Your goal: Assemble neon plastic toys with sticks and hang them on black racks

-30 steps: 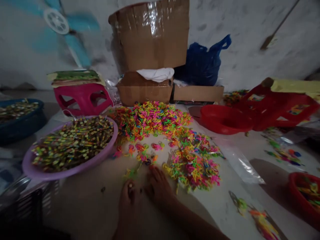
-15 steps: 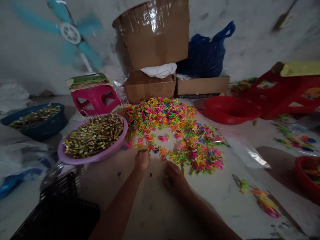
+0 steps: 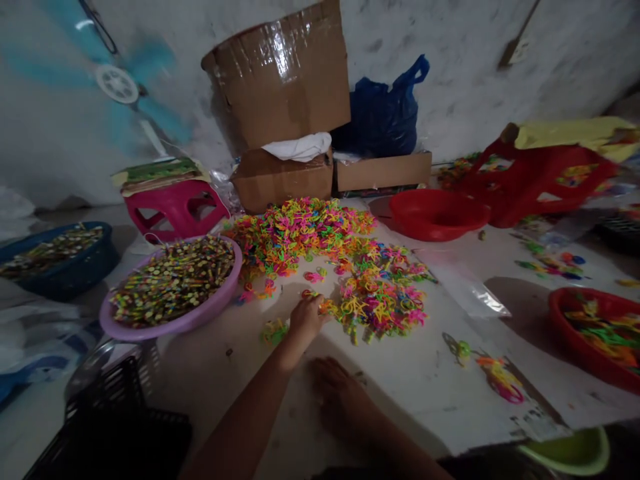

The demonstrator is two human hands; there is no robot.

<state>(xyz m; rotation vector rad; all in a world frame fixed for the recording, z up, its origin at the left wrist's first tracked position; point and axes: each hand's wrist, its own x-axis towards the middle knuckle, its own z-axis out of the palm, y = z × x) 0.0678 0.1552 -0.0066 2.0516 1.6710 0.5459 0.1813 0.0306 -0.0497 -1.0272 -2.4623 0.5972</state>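
A heap of small bright plastic pieces, pink, yellow, orange and green, lies on the pale work surface in the head view. A nearer heap of the same pieces spreads to the right. My left hand is at the near heap's left edge, fingers bent together against an orange plastic piece. Left of that wrist lies a blurred green and orange cluster. My right hand is low over the bare surface nearer to me, dark and smeared by motion, so its fingers are unclear.
A lilac basin full of short striped sticks stands at left, with a blue basin behind it. Red basins are at right. A black crate sits front left. Cartons stand at the back, beside a spinning fan.
My left hand has moved right to the near heap, and my right hand has drawn back towards me. A green and orange cluster now lies left of my left wrist. The view has shifted right.
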